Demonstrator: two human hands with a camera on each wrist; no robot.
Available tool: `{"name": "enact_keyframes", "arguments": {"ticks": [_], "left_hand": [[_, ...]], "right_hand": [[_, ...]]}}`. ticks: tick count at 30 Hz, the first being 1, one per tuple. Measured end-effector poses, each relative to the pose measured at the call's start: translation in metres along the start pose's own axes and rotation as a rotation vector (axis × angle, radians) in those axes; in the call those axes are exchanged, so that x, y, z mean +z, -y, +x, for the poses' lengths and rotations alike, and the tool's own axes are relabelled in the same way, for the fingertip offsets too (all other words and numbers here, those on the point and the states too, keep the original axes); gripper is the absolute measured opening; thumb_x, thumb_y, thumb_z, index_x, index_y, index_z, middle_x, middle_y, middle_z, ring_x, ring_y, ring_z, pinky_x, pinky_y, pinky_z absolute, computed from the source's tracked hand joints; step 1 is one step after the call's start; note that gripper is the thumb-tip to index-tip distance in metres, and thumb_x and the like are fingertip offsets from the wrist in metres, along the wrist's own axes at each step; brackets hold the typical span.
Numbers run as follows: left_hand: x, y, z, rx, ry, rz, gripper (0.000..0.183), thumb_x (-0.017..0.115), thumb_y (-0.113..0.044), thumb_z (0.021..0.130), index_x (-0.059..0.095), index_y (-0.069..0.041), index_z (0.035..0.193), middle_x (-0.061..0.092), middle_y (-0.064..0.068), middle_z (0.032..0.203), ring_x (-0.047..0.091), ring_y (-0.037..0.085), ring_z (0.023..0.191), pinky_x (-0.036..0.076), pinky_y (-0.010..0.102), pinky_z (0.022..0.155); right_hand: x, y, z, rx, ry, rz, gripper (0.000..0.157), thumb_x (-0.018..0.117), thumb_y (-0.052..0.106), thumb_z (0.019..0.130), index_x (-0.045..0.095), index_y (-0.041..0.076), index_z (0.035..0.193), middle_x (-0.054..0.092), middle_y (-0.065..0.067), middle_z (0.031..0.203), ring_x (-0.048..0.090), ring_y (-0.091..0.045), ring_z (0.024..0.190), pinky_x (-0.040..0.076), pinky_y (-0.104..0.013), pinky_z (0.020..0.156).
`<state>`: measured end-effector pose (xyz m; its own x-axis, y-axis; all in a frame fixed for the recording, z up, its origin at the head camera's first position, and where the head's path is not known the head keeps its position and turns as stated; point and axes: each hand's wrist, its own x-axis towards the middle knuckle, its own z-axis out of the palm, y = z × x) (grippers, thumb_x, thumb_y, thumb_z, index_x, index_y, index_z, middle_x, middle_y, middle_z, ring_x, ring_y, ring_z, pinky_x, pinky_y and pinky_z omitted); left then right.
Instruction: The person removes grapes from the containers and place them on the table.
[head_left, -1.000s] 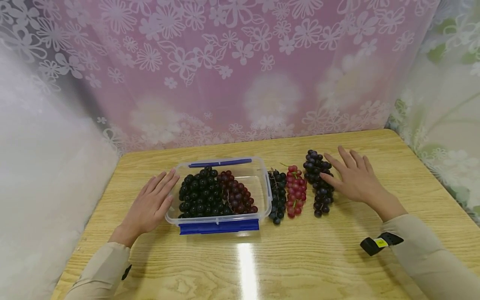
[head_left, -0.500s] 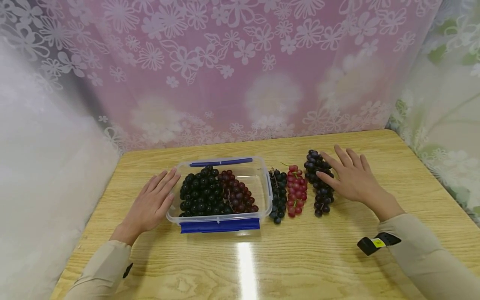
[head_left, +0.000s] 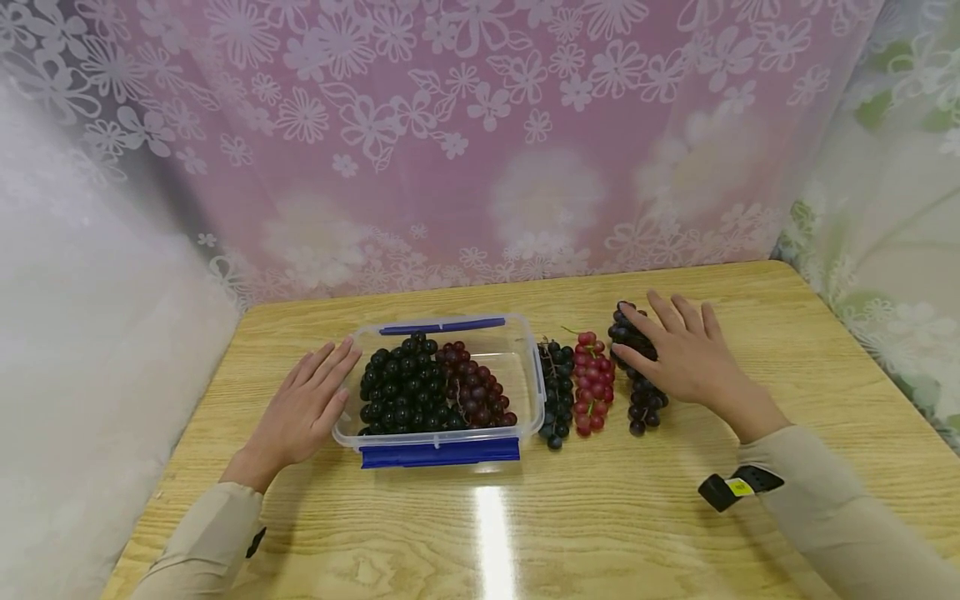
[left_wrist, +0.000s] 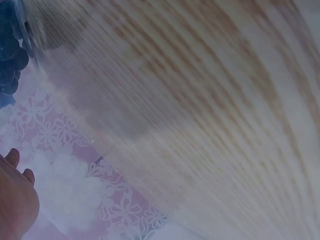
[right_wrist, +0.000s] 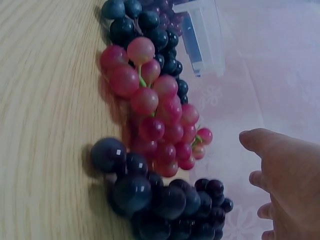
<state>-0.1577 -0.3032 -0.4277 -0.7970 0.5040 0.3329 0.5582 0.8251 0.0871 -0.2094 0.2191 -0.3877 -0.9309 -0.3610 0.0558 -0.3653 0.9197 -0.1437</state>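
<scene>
A clear plastic box (head_left: 528,367) with blue side clips holds a black grape bunch (head_left: 401,383) on its left and a dark red grape bunch (head_left: 480,392) beside it. My left hand (head_left: 300,404) lies with straight fingers at the box's left wall; whether it presses the wall I cannot tell. My right hand (head_left: 686,358), fingers extended and spread, is over a dark purple grape bunch (head_left: 643,408) and hides part of it. In the right wrist view a gap shows between that hand and the purple grapes (right_wrist: 170,202).
Right of the box, a blue-black grape bunch (head_left: 557,392) lies close to its wall, then a pink-red grape bunch (head_left: 592,383). Everything stands on a wood-grain table (head_left: 420,533). A pink floral curtain (head_left: 465,167) hangs behind the table's back edge.
My right hand has moved left, from the right side of the purple grapes to over them. The left hand, box and grapes have stayed in place.
</scene>
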Motion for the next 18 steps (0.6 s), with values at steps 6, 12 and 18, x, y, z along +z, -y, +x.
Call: {"name": "enact_keyframes", "arguments": {"ticks": [6,12,18], "left_hand": [[-0.001,0.000,0.000,0.001,0.005,0.010,0.057,0.046,-0.020,0.100,0.027,-0.011,0.152,0.022,0.009,0.156,0.022,0.034,0.140,0.011,0.049,0.114],[-0.002,0.000,0.000,0.003,0.008,0.022,0.057,0.047,-0.020,0.099,0.028,-0.012,0.152,0.023,0.009,0.156,0.021,0.034,0.140,0.011,0.049,0.114],[-0.003,-0.001,0.001,0.001,0.011,0.022,0.059,0.050,-0.017,0.098,0.028,-0.012,0.152,0.023,0.008,0.156,0.022,0.033,0.140,0.011,0.048,0.114]], "right_hand": [[0.000,0.013,0.006,-0.017,-0.002,0.003,0.073,0.035,0.063,0.095,0.028,0.019,0.153,0.013,-0.020,0.156,0.006,-0.047,0.139,-0.003,-0.066,0.107],[-0.002,0.026,0.011,-0.043,-0.023,0.012,0.070,0.037,0.060,0.097,0.030,0.018,0.152,0.015,-0.020,0.155,0.008,-0.045,0.139,-0.001,-0.065,0.108],[-0.003,0.038,0.016,-0.060,-0.020,0.015,0.071,0.038,0.061,0.096,0.028,0.019,0.153,0.013,-0.018,0.157,0.006,-0.044,0.141,-0.002,-0.064,0.109]]}}
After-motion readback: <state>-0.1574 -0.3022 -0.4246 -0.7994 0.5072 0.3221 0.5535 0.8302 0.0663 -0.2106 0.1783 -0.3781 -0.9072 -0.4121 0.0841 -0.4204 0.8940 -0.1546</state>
